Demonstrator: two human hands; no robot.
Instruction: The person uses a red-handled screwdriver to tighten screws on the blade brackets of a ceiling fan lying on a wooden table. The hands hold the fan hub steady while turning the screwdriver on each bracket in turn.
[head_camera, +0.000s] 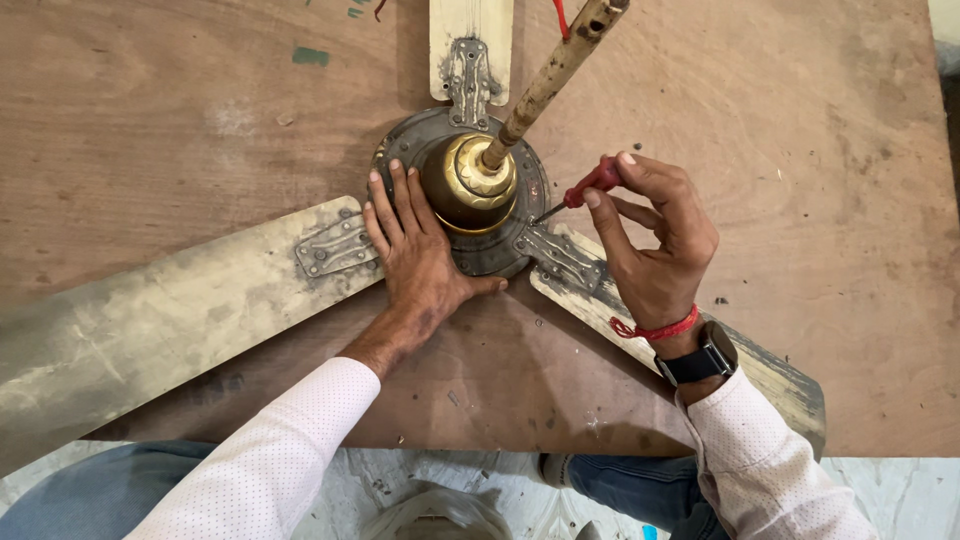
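Head view: one ceiling fan (470, 215) lies on a brown wooden surface (800, 120), motor housing up, with one brass dome (465, 185) at its centre and one rusty rod (550, 75) rising from it toward the top edge, where its end is cut off. Three blades show: the left blade (150, 310) is long and grimy, and runs out of frame at the left; the top blade (470, 30) is cut off by the upper edge; the right blade (780, 380) is largely hidden under the right forearm. Three metal brackets join them to the housing (each with small screws, too small to count).

The left hand (415, 255) lies flat and released, fingers spread against the housing's left rim, beside the dome. The right hand (655, 240) pinches one red-handled screwdriver (580, 192) between thumb and fingers; its thin tip meets the housing near the right bracket (560, 255), though the exact screw is hard to make out.

That wrist carries one red thread and one dark watch. Both sleeves are white. Below the surface's edge, blue trousers and a pale floor are partly visible.
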